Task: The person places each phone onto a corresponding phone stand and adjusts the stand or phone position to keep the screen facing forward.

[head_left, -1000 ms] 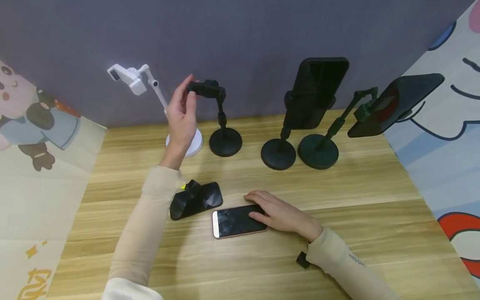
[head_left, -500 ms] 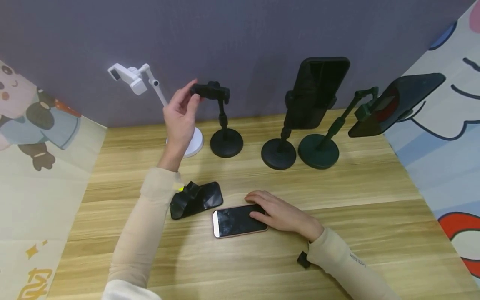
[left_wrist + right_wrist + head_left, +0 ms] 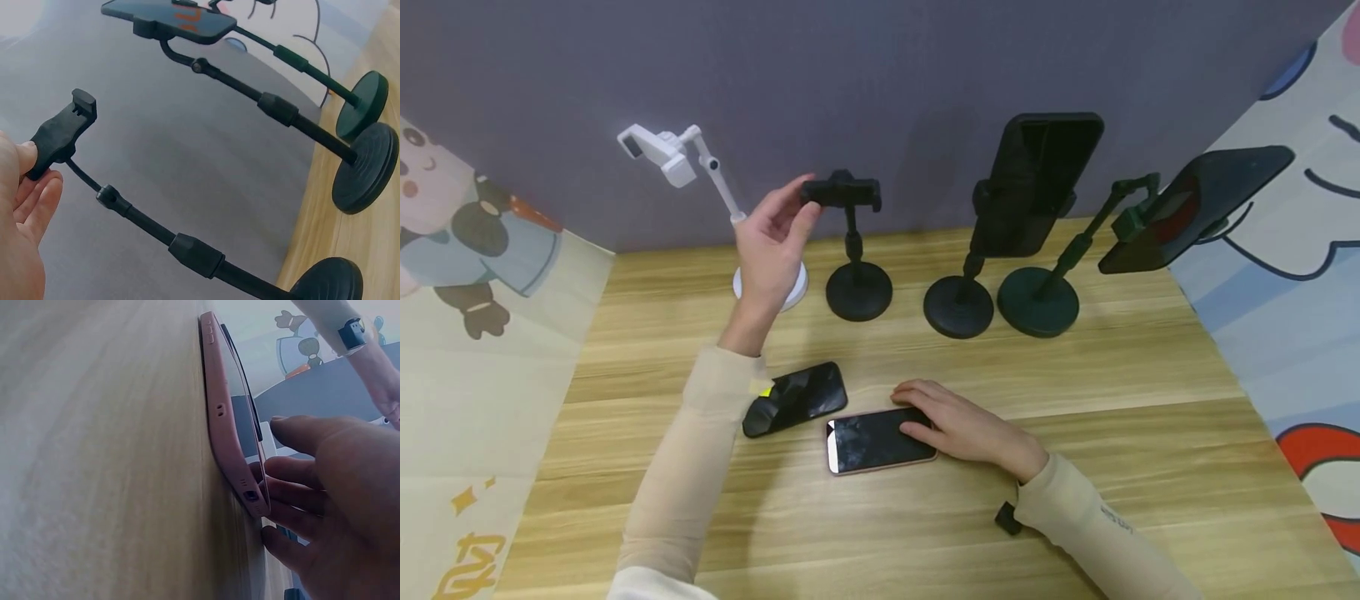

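In the head view my left hand (image 3: pixel 767 254) pinches the left end of the clamp (image 3: pixel 847 193) on a black phone stand (image 3: pixel 859 292). The left wrist view shows the thumb and fingers around that end of the clamp (image 3: pixel 65 128), which holds no phone. My right hand (image 3: pixel 966 429) rests over the right end of a phone (image 3: pixel 868 443) lying screen up on the table. From the right wrist, this phone's case (image 3: pixel 225 425) looks pink; the thumb lies above the screen and the relaxed fingers sit by its end edge.
Another black phone (image 3: pixel 808 396) lies beside the left sleeve, which partly overlaps it. A white stand (image 3: pixel 681 158) with an unfilled clamp rises behind my left hand. To the right, a black stand (image 3: pixel 958 307) and a green stand (image 3: pixel 1037 302) each hold a phone. A grey wall closes the back.
My left hand has swung the clamp round to the right, so it now lies more squarely across the stand. The base has shifted slightly right and nearer. My right hand stays put.
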The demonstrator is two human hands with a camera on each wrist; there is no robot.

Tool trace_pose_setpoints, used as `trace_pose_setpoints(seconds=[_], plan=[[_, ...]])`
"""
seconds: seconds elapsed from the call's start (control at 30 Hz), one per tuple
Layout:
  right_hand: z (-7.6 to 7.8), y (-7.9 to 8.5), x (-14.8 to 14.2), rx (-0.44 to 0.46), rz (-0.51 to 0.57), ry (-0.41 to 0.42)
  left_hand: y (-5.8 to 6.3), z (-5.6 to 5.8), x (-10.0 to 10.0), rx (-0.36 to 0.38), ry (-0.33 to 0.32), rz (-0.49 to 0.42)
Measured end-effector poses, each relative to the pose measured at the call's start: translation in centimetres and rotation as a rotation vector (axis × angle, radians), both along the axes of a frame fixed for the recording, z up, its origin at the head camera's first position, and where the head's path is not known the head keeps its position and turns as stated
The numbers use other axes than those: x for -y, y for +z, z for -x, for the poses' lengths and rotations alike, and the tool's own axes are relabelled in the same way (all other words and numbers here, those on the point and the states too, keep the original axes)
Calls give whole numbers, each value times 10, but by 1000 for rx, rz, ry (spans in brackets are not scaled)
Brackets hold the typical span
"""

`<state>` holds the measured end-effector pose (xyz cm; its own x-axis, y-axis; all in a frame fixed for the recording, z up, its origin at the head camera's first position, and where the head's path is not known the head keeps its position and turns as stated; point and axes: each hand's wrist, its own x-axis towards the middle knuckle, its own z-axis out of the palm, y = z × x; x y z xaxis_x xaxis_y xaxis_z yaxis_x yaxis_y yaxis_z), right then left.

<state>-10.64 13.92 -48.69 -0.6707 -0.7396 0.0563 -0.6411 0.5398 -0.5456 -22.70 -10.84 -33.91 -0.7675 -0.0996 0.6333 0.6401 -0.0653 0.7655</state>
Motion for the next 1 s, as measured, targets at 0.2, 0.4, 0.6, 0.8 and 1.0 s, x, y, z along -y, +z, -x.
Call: trace_pose_setpoints(seconds=[0.2,0.4,0.6,0.8,1.0], plan=[[0,-1,-1,3,-3,-6,-1,-7,-6,-15,-16,17],[0,0,-1,8,-1,-12,-1,-10,-8,15,-29,6],[-1,0,0,-9,-17,-11,0,-13,-14,2,-15,22],[-1,-1,0,7,-24,-34,-2,-14,-19,-16,-5,30],[0,-1,1,11,-15,-31,-2,-17,-23,-30,14,44]])
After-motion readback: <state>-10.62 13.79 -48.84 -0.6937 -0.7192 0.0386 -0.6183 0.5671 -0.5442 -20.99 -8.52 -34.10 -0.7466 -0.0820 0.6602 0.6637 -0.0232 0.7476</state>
